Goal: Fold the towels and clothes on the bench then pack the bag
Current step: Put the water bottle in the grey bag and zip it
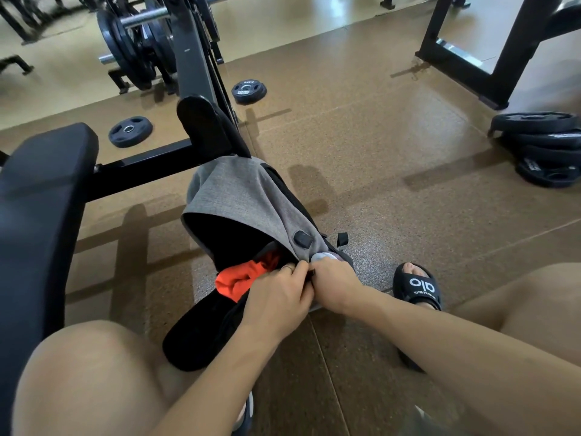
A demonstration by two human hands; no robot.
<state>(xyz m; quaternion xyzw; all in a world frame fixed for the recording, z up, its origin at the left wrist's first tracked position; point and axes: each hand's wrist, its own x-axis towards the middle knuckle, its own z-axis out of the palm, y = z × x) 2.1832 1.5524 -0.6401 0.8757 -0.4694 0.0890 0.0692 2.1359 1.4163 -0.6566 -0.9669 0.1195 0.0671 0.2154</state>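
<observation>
A grey and black bag [248, 196] lies on the floor [377, 136] at centre frame, its mouth open toward the lower left. Orange cloth [242, 278] shows inside the opening. Both hands meet at the bag's rim, just right of the cloth. The left hand [276, 297] has its fingers curled, pinching the rim; a ring shows on one finger. The right hand [333, 281] is curled too, gripping the bag edge next to the left, knuckles touching. What exactly sits between the fingertips is hidden.

A black bench [41, 215] fills the left edge, its frame running behind the bag. Two loose plates [130, 131] lie on the floor at upper left and upper centre; a plate stack [544, 149] sits at right. A sandalled foot [418, 287] rests just right of the hands. Bare knees occupy the lower corners.
</observation>
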